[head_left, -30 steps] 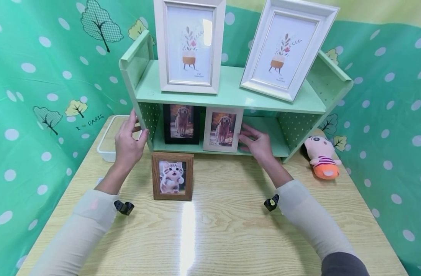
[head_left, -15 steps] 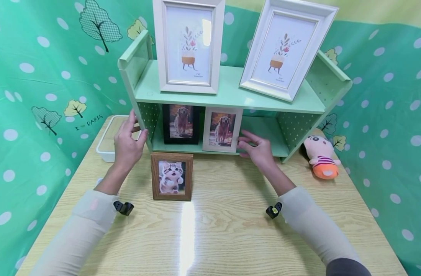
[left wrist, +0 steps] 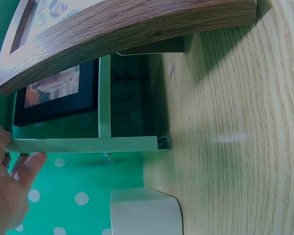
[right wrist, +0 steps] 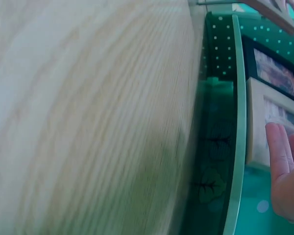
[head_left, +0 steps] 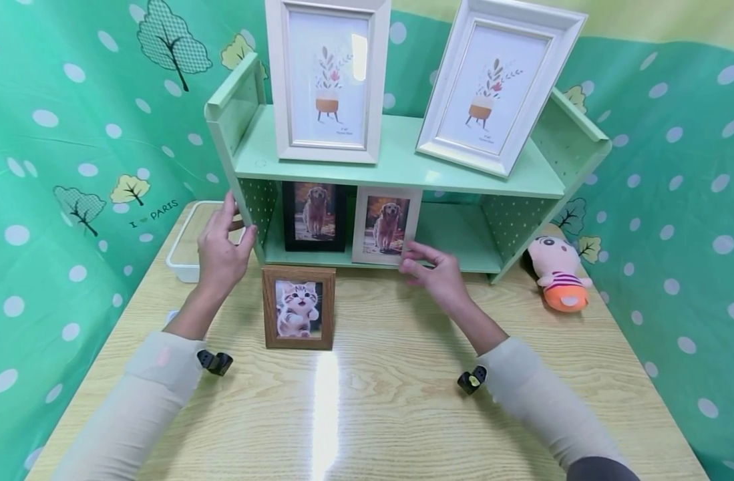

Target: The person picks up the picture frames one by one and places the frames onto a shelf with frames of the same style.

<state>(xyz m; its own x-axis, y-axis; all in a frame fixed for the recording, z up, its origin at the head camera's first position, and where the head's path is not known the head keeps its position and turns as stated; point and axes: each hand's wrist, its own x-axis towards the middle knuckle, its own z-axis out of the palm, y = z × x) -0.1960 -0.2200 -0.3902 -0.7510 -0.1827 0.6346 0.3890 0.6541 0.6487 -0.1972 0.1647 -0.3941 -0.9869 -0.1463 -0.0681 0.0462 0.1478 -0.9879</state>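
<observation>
On the pale wooden surface (head_left: 397, 401), with its wavy grain, a brown wood frame (head_left: 298, 307) with a kitten picture stands taller than wide, facing the person, before the shelf's left part. The left hand (head_left: 224, 250) touches the left side of the green shelf (head_left: 399, 150), finger and thumb apart. The right hand (head_left: 439, 275) has its fingers nearly straight and close together at the lower right corner of a cream frame (head_left: 386, 224). This dog picture is on the bottom board, near its front edge, long way up and down, facing out. A black frame (head_left: 314, 214) stands beside it. A white box (head_left: 189, 264) sits by the surface's left edge, a soft doll (head_left: 562, 274) near the right edge. Two big pale frames stand on the top board; their tiny writing is too small to read. The spotty green cloth (head_left: 673, 200) behind says "I", a heart, "PARIS".
</observation>
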